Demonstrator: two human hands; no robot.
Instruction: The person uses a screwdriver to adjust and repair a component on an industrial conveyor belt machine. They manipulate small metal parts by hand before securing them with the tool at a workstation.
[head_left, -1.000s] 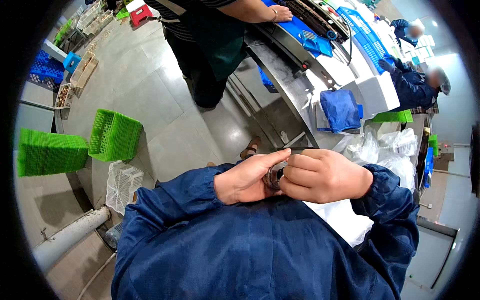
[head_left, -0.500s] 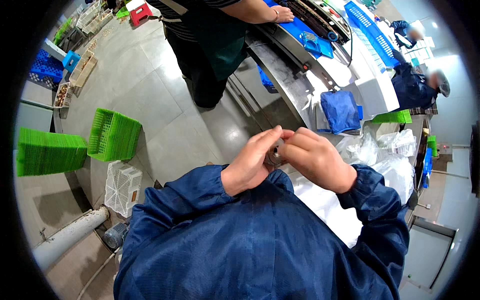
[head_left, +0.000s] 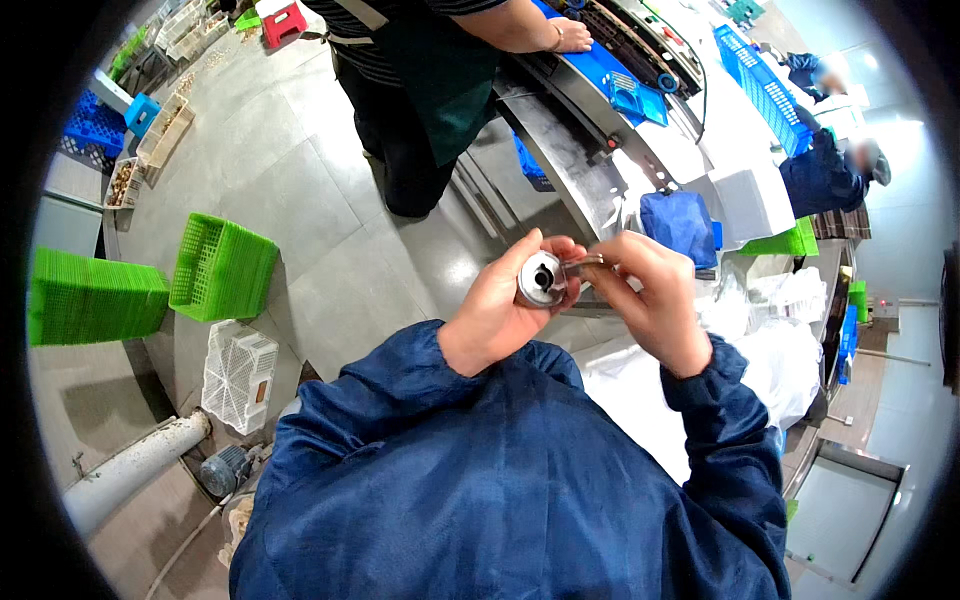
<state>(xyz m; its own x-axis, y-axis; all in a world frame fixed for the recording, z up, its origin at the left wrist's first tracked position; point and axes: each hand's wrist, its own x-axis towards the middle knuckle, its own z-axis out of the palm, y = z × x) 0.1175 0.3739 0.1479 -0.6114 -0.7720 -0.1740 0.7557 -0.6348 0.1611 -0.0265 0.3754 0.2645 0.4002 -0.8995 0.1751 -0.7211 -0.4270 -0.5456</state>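
My left hand (head_left: pixel 495 310) cradles a small round silvery object (head_left: pixel 536 281) with a dark hole in its face, fingers curled around it. My right hand (head_left: pixel 645 295) is just right of it, its fingers pinching a thin metallic piece (head_left: pixel 590 262) at the object's side. Both hands are raised in front of my dark blue smock (head_left: pixel 515 490).
A co-worker (head_left: pixel 415 120) in a dark apron stands ahead at a steel bench (head_left: pixel 585 205) with a machine and blue trays. Two more people (head_left: pixel 830 170) work at right. Stacked green baskets (head_left: pixel 220 265), a white crate (head_left: pixel 240 375) and a pipe (head_left: pixel 135 475) are at left. Clear plastic bags (head_left: pixel 780 370) lie right.
My hands have moved up and opened out, exposing the round object's face. My right fingers have shifted from over it to its right side, where a thin metallic piece now shows.
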